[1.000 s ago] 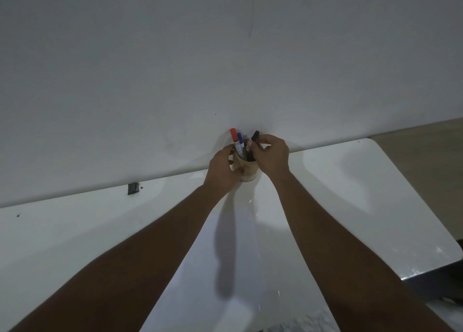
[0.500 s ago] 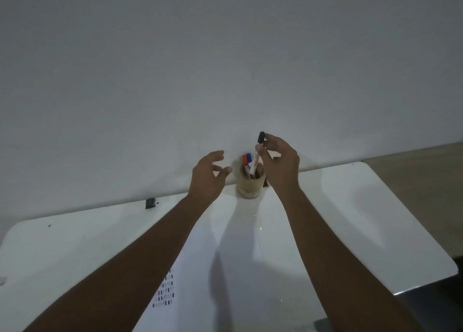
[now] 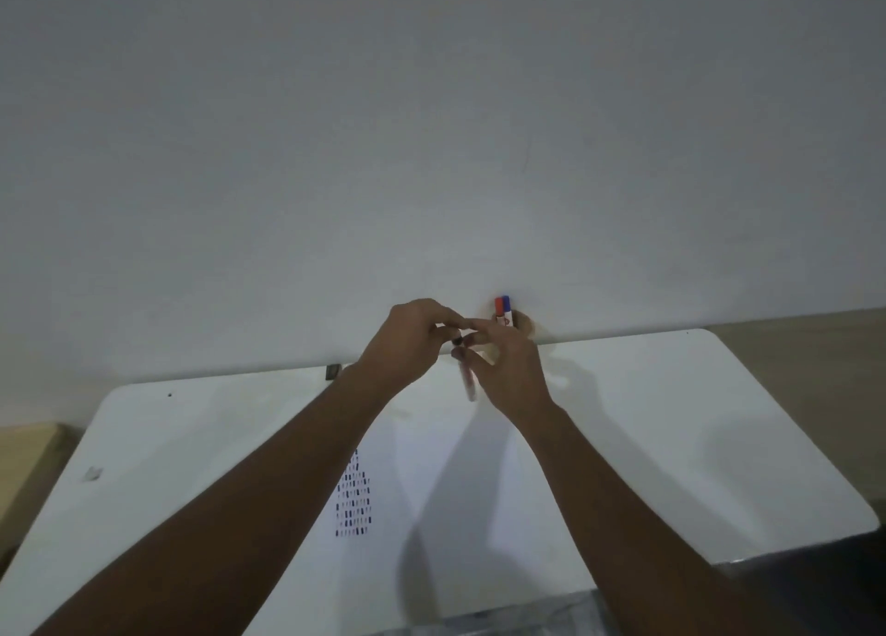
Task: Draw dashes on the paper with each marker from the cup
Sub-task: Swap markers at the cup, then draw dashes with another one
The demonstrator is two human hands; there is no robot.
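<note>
The black-capped marker hangs between my two hands above the far middle of the white table. My right hand grips its white barrel. My left hand pinches the black cap at its upper end. Behind my right hand, the wooden cup stands against the wall, mostly hidden, with a red marker and a blue marker sticking up. The paper lies on the table under my forearms, with rows of dark dashes on its left part.
A grey wall rises right behind the table. A small dark clip sits at the table's far edge, left of my hands. A small scrap lies near the left edge. Wooden floor shows on the right.
My right hand lifted the black-capped marker out of the cup and carried it left and toward me. My left hand left the cup and closed on the marker's cap.
</note>
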